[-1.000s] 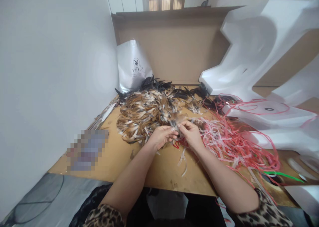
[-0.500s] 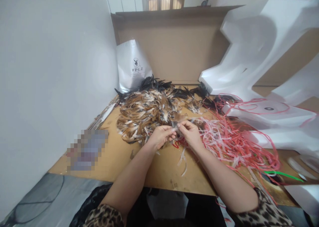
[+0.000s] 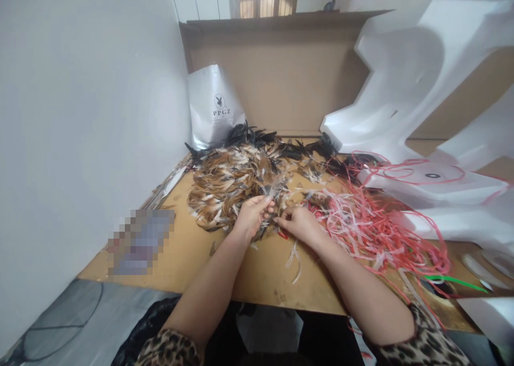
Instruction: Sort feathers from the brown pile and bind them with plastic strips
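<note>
My left hand [image 3: 255, 216] is closed, pinching a small greyish feather [image 3: 275, 185] that points up and away from the fingertips. Just right of it and a little lower, my right hand [image 3: 301, 224] is also closed, thumb and fingertips pressed together. Whatever lies in that pinch is too small to make out. Behind and left of the hands spreads a big heap of brown and white feathers [image 3: 217, 189], with black feathers [image 3: 251, 136] along its far side. A tangle of red and white plastic strips [image 3: 373, 227] lies right of my right hand.
A silver bag [image 3: 212, 109] stands behind the feathers against a cardboard panel [image 3: 297, 77]. White foam pieces [image 3: 401, 71] rise at the right. A green strip [image 3: 458, 283] lies on the brown table [image 3: 281, 286] near its right end. A white wall [image 3: 88, 114] borders the left.
The two hands were together at the feather; my right hand has since drawn down and slightly to the right. My left hand keeps its hold and the feather now stands up more visibly.
</note>
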{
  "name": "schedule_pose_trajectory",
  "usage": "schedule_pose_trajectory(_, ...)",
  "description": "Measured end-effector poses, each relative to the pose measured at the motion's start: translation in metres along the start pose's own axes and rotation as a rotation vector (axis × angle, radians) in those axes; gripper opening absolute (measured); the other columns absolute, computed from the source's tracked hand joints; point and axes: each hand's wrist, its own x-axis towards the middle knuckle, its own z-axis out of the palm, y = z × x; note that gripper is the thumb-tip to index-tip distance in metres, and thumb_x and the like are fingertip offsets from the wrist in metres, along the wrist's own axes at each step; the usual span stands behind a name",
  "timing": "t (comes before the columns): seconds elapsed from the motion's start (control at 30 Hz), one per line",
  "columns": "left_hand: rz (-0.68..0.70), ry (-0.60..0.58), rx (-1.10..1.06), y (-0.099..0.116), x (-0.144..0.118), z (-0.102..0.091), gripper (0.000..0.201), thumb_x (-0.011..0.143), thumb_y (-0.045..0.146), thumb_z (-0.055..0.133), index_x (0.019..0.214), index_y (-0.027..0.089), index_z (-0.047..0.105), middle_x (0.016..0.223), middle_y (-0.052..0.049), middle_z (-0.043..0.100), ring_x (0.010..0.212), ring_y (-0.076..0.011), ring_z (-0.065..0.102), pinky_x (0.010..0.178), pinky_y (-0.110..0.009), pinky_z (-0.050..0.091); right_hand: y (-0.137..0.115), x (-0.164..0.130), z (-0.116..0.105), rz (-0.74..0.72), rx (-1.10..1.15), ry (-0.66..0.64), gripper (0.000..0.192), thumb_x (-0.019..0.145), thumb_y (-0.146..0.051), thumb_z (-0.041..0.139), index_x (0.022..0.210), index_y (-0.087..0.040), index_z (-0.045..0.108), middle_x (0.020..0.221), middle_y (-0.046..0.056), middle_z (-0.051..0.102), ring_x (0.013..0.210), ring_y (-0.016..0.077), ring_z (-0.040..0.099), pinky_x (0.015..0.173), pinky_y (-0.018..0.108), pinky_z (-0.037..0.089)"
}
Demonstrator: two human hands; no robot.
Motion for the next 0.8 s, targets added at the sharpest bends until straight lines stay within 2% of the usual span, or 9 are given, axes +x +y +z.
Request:
schedule_pose_trajectory(0.1,-0.007,-0.002,0.007,0.000,0.000,0.000,0.027,0.060,0.031,0.067,0.076,0.011,0.058,0.071,-0.002,0.058,0.053,-0.0037,0.050,0.042,-0.013,0.033,-0.003,0.000,0.005,0.021,-0.048,-0.011,0.019,0.064,-0.036,0.057,0.055,-0.020,0.060,0.052,0.001,0.057,0.048,0.0112,0.047,0.048,0.023,0.027)
schedule_pose_trajectory(0.17,-0.007,0.002,0.003,0.001,-0.001,0.001,0.027,0.060,0.031,0.067,0.076,0.011,0.058,0.070,-0.003,0.058,0.052,-0.0037,0.050,0.042,-0.013,0.032,-0.001,0.002,0.007,0.021,0.010,-0.016,0.013,0.064,-0.029,0.056,0.056,-0.020,0.060,0.052,0.000,0.057,0.049,0.0107,0.047,0.048,0.022,0.028)
schedule_pose_trajectory(0.23,-0.008,0.009,-0.003,0.002,-0.001,0.001,0.027,0.060,0.031,0.067,0.077,0.011,0.058,0.071,-0.003,0.058,0.053,-0.0039,0.050,0.042,-0.013,0.033,0.003,0.004,0.006,0.016,0.174,-0.040,0.011,0.063,-0.025,0.055,0.055,-0.018,0.058,0.050,-0.001,0.055,0.047,0.0092,0.045,0.048,0.021,0.030)
schedule_pose_trajectory(0.33,-0.028,0.023,-0.016,0.003,-0.001,0.001,0.027,0.059,0.030,0.068,0.076,0.011,0.058,0.071,-0.003,0.059,0.052,-0.0040,0.050,0.042,-0.013,0.033,0.009,0.008,-0.001,0.081,0.544,-0.102,0.015,0.064,-0.029,0.056,0.056,-0.016,0.055,0.048,-0.003,0.053,0.041,0.0070,0.041,0.044,0.020,0.030)
schedule_pose_trajectory(0.43,-0.037,0.019,-0.030,0.002,0.000,0.001,0.026,0.060,0.030,0.068,0.076,0.012,0.058,0.072,-0.003,0.059,0.052,-0.0041,0.051,0.043,-0.014,0.034,0.010,0.009,-0.009,0.180,0.866,-0.117,0.021,0.062,-0.036,0.061,0.061,-0.015,0.055,0.057,-0.001,0.060,0.039,0.0054,0.040,0.040,0.019,0.028)
schedule_pose_trajectory(0.53,-0.053,-0.016,-0.029,0.000,-0.001,0.000,0.026,0.061,0.029,0.067,0.077,0.011,0.059,0.075,-0.004,0.060,0.054,-0.0049,0.053,0.045,-0.014,0.036,0.009,0.009,-0.014,0.212,1.064,-0.111,0.023,0.060,-0.036,0.064,0.063,-0.015,0.055,0.062,0.000,0.061,0.039,0.0041,0.039,0.038,0.018,0.024)
schedule_pose_trajectory(0.7,-0.055,0.006,-0.021,0.000,-0.001,0.001,0.027,0.061,0.029,0.067,0.079,0.011,0.059,0.083,-0.007,0.061,0.056,-0.0054,0.053,0.045,-0.015,0.036,0.006,0.007,-0.021,0.177,1.236,-0.165,0.023,0.061,-0.034,0.065,0.060,-0.015,0.052,0.054,-0.003,0.053,0.038,0.0030,0.034,0.038,0.018,0.021)
schedule_pose_trajectory(0.8,0.012,0.059,-0.042,0.004,-0.001,0.000,0.027,0.060,0.029,0.067,0.080,0.012,0.060,0.086,-0.006,0.061,0.056,-0.0043,0.052,0.043,-0.014,0.034,0.008,0.006,-0.027,0.140,1.216,-0.185,0.025,0.061,-0.034,0.065,0.058,-0.015,0.049,0.047,-0.006,0.046,0.037,0.0033,0.031,0.039,0.018,0.020)
